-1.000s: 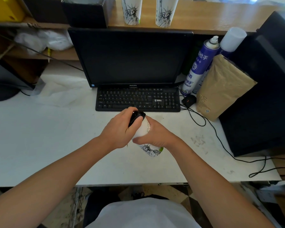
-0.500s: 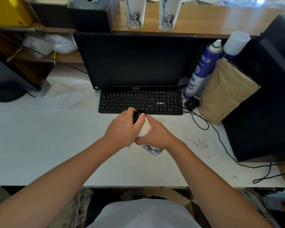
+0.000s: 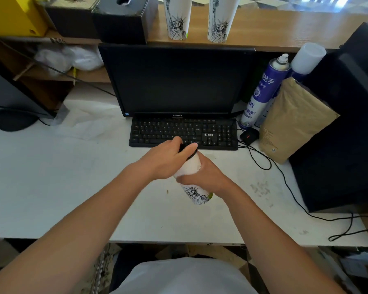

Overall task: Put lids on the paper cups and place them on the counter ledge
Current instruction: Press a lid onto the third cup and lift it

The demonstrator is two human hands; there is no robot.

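Since a second ago your view has tipped up a little, so more of the wooden counter ledge (image 3: 285, 28) shows, while your hands have stayed locked on the same job in front of the keyboard (image 3: 183, 132). Your right hand (image 3: 204, 177) wraps the middle of the paper cup (image 3: 194, 181), which you hold tilted above the white surface (image 3: 51, 177), its printed base toward you and its mouth angled away. Your left hand (image 3: 166, 160) is closed over the black lid (image 3: 188, 150), thumb across the top, pressing it onto the rim. How far the lid has seated you cannot tell, because your fingers hide most of its edge.

Two more printed cups (image 3: 177, 18) already stand on the ledge, just behind the dark monitor (image 3: 176, 79); their tops are out of view.

The risks lie in the press and the lift. Squeeze too hard with your right hand and the thin paper wall may buckle, pulling the rim out of round so the lid will not catch all the way around. Push on one side only and the lid may snap on crooked, then pop off when you let go. The way to the ledge runs up over the monitor, and the standing cups sit close together there, so a hurried reach could clip the screen's top edge or knock one over. The spray can (image 3: 263, 90) and brown paper bag (image 3: 293, 119) stand well off to your right.
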